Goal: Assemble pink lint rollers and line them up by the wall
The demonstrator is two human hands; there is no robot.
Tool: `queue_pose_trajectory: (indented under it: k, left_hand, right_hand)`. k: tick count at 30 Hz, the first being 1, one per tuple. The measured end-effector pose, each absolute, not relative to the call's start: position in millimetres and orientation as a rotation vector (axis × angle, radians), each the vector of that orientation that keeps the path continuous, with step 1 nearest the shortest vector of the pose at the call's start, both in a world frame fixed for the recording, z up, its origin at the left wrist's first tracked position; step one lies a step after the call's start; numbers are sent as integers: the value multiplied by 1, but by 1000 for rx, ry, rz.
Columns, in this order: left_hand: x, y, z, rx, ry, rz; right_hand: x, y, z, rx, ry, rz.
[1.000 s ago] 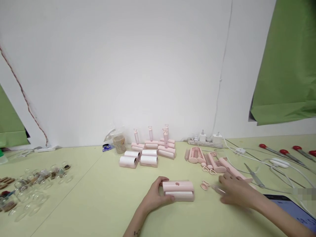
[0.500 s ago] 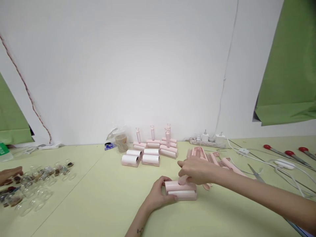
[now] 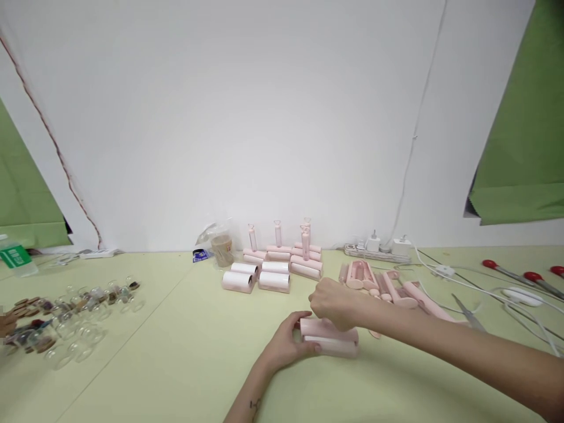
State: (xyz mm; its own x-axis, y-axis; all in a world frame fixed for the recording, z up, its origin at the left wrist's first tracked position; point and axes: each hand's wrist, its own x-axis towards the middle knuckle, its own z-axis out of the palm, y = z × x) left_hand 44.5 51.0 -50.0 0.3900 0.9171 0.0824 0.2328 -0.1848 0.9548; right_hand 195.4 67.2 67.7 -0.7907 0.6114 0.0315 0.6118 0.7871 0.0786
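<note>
Where right hand (image 3: 337, 304) works, roller (image 3: 331, 346) lies beneath.

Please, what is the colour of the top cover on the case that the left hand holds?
The top cover is pale pink, best seen in the head view.

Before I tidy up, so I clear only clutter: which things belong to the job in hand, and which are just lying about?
Job, it seems: pink roller in left hand; loose pink parts; matching rollers.
Apparently lying about: bottle; power strip; red-handled tools.
</note>
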Motion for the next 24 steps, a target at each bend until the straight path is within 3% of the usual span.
queue_pose_trajectory:
  k: [5, 10, 14, 17, 24]
  left_hand:
    - [46, 49, -48, 1630, 1010, 883]
    - [46, 48, -46, 1668, 1036, 873]
    - [46, 46, -47, 1685, 1060, 874]
    - [47, 45, -46, 1690, 1065, 872]
    - [47, 47, -44, 1696, 1054, 843]
  right_hand:
    - [202, 61, 61, -823, -3170, -411]
    - [208, 57, 83, -689, -3162, -452]
    - [234, 54, 95, -847, -2651, 29]
    - [250, 54, 78, -1097, -2232, 419]
    - [232, 49, 25, -1090, -2119, 668]
